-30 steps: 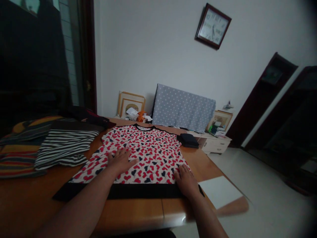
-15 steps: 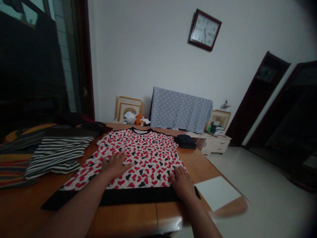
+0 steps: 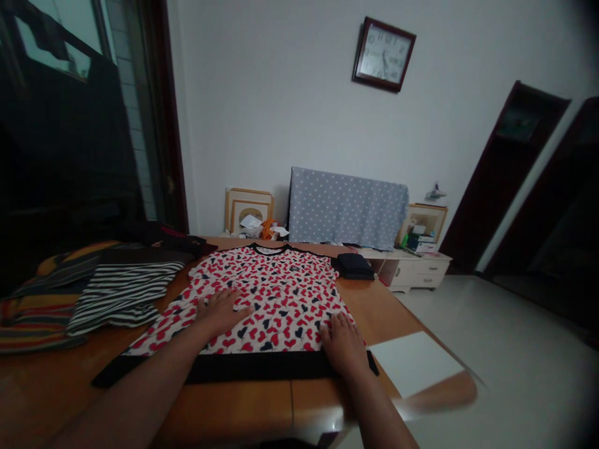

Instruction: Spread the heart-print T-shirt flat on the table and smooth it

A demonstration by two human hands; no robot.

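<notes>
A heart-print shirt (image 3: 281, 299) lies spread flat on the wooden counter (image 3: 369, 302), its black neckline at the far end and its wide black hem toward the person. The left hand (image 3: 223, 313) rests palm down on the shirt's left part, fingers stretched out and thumb held apart from them. The right hand (image 3: 345, 343) lies palm down near the lower right corner, partly over the hem, its thumb also apart from the fingers; both hands press on the fabric rather than grip it.

Beyond the counter stands a low white cabinet (image 3: 407, 275). Its two drawers (image 3: 429, 268) are closed, so their contents are hidden. To their left is an open compartment (image 3: 388, 272), too dim for me to tell what it holds. On the cabinet top, small boxes (image 3: 423, 244) and a green item (image 3: 404, 241) sit in front of a framed picture (image 3: 428, 218). A spotted grey cloth (image 3: 346, 209) drapes over something broad and upright, concealing it.

On the counter, a dark folded cloth (image 3: 354, 265) lies just beside the shirt's right shoulder. A black-and-white striped garment (image 3: 126, 290) and a multicoloured striped garment (image 3: 40, 315) lie to its left; a white sheet (image 3: 416, 362) lies near the counter's right corner.
</notes>
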